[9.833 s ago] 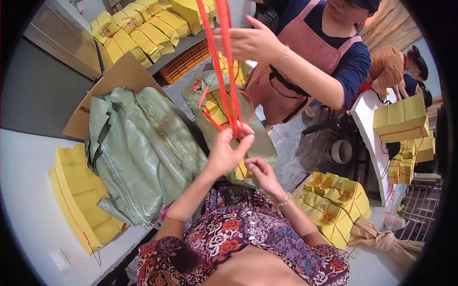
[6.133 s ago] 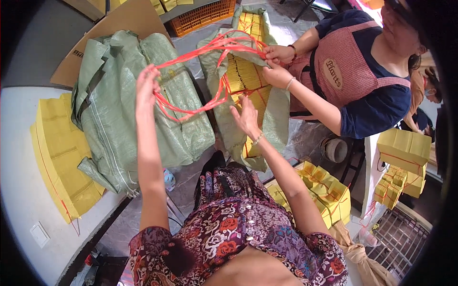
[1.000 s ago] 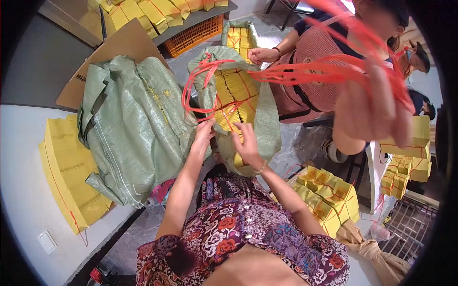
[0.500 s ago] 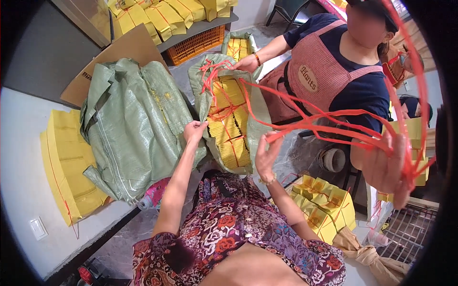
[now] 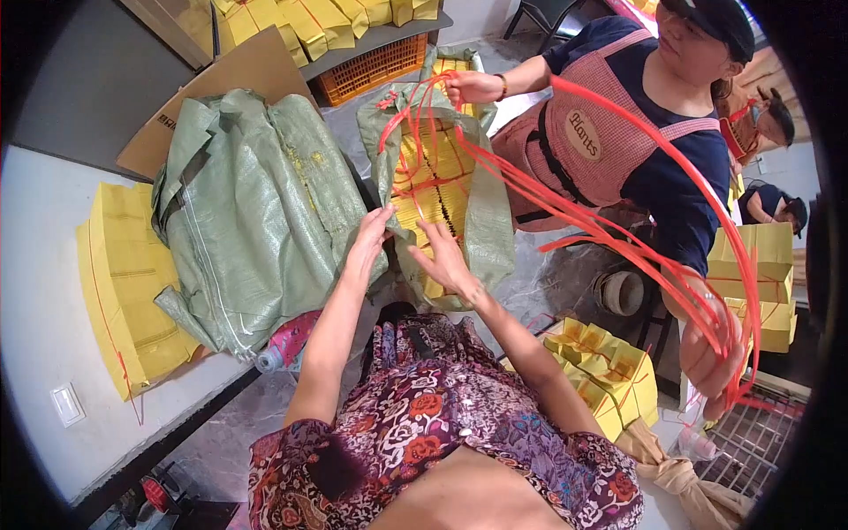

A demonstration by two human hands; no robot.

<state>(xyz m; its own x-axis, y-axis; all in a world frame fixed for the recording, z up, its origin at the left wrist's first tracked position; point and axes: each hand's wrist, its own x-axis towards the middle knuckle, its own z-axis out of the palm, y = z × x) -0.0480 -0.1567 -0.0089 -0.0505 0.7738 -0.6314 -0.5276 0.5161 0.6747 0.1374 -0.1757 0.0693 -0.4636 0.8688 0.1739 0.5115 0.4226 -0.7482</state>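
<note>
A green woven sack (image 5: 491, 243) stands open in front of me, packed with yellow paper bundles (image 5: 452, 196) tied with red plastic string. On its left rim, my left hand (image 5: 367, 237) pinches the edge of the sack. My right hand (image 5: 449, 267) is over the near end of the bundles, thumb and fingers apart, with nothing visible in it. Across the sack, a co-worker's hand (image 5: 477, 87) holds red strings (image 5: 424, 93) at the far rim. The co-worker's other hand (image 5: 711, 344) holds long loops of red string (image 5: 609, 231) at the right.
A large filled green sack (image 5: 256, 221) lies at my left, beside a yellow bundle (image 5: 132, 283) against the wall. Cardboard (image 5: 256, 75) leans behind it. More yellow bundles (image 5: 609, 371) sit at the right, near a white bucket (image 5: 621, 291). An orange crate (image 5: 371, 72) is under the far shelf.
My right hand has let go of the red string and moved left over the bundles. The co-worker's near-sack hand has lifted strings upward; the other hand with the loops has lowered slightly.
</note>
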